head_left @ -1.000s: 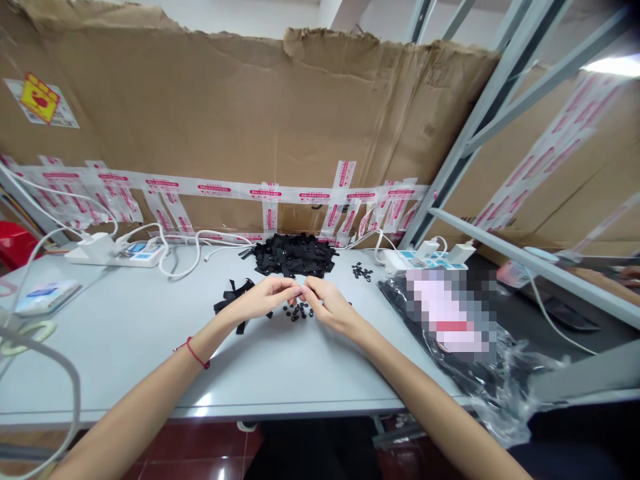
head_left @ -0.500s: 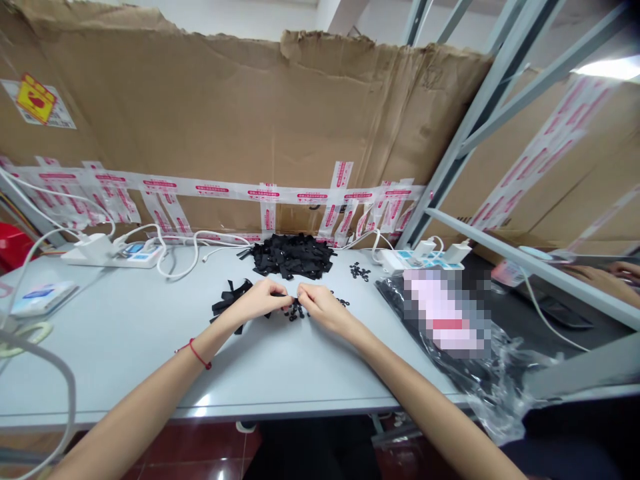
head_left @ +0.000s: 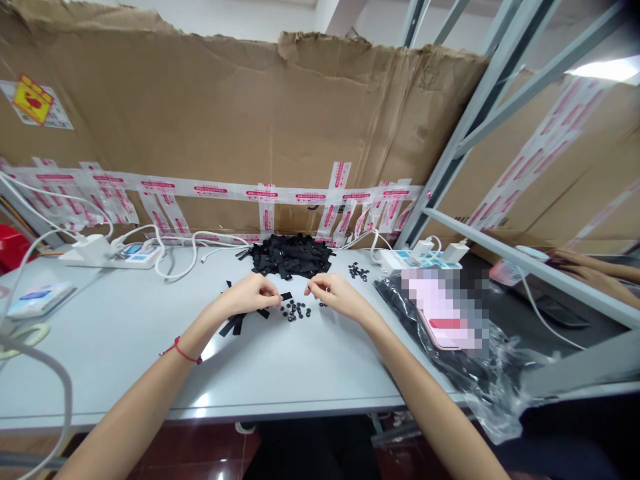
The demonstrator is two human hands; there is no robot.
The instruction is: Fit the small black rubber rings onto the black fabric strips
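My left hand is closed in a pinch on a short black fabric strap, whose end sticks out past the fingertips. Opposite it, my right hand has thumb and forefinger together; whatever is between them is too small to make out. A gap separates the two hands. Small round black pieces, some ring-shaped, lie scattered on the table just below and between them. Loose black straps lie beneath and beside my left hand, partly hidden by it. Behind both hands is a large heap of black straps.
More small black pieces lie right of the heap. Power strips with white cables sit at the back. A plastic bag with a pinkish, blurred item covers the right side. Another person's hands show beyond the metal frame.
My hands were together over the small black pieces and have moved apart, my left hand to the left and my right to the right. More of the small pieces show between them.
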